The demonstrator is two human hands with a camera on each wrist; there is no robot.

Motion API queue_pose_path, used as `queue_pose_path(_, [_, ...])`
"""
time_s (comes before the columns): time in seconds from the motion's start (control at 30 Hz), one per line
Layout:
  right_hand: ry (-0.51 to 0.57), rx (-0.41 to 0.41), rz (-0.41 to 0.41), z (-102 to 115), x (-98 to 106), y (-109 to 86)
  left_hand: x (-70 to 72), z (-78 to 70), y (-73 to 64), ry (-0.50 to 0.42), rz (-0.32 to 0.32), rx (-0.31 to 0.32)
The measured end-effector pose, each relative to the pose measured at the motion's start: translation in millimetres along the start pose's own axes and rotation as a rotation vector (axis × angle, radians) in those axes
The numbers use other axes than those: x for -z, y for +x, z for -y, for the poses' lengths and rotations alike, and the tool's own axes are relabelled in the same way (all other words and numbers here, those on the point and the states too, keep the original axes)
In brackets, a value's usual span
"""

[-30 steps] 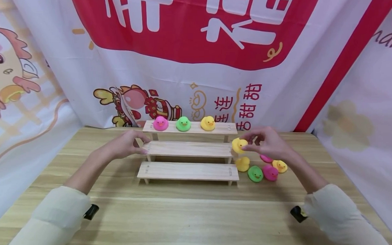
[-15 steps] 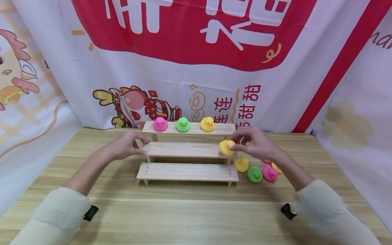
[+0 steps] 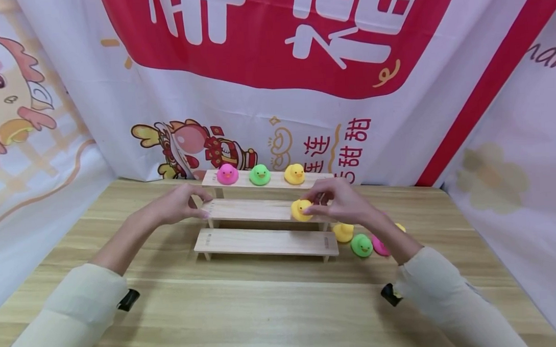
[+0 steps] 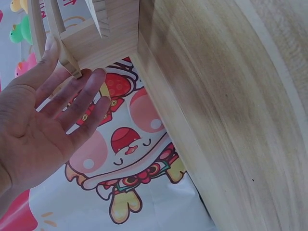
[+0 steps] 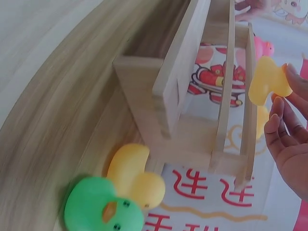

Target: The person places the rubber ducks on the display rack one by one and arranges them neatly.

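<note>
A three-tier wooden display rack (image 3: pixel 262 240) stands on the table. My right hand (image 3: pixel 340 199) pinches a yellow rubber duck (image 3: pixel 300 210) between thumb and fingers, over the right part of the middle tier. In the right wrist view that yellow duck (image 5: pixel 265 81) shows close to the boards. At the rack's other end, my left hand (image 3: pixel 182 203) holds the left end of the middle tier between thumb and index finger, the other fingers extended in the left wrist view. On the top tier sit a pink duck (image 3: pixel 227 174), a green duck (image 3: pixel 260 175) and a yellow duck (image 3: pixel 294 174).
Right of the rack, a yellow duck (image 3: pixel 343 232), a green duck (image 3: pixel 362 246) and a pink duck (image 3: pixel 380 245) lie on the wooden table (image 3: pixel 264 312), others partly hidden by the right forearm. A printed curtain (image 3: pixel 275 107) hangs behind.
My right hand has carried the yellow duck leftward from beside the rack to over the middle tier. The left hand keeps its place at the tier's left end.
</note>
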State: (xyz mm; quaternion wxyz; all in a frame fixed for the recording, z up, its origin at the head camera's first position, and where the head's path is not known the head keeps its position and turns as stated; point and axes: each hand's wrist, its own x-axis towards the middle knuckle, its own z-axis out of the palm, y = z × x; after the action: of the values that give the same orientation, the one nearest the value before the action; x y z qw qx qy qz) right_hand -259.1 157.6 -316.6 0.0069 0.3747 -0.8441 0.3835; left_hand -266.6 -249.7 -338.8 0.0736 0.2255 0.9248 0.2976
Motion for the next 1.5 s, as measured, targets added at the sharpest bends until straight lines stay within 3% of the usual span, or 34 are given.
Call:
queue_pose_path(0.53, [-0.016, 0.057, 0.02, 14.5, -35.0, 34.9, 2.0, -3.7, -0.8, 0.003, 0.013, 0.0])
queue_pose_path(1.0, [-0.007, 0.036, 0.034, 25.0, -64.6, 61.6, 0.7, -4.6, -0.9, 0.0, 0.007, 0.01])
queue_pose_path(1.5, [0.003, -0.008, 0.008, 34.6, -86.2, 83.7, -0.7, 4.8, 0.3, -0.072, -0.038, 0.001])
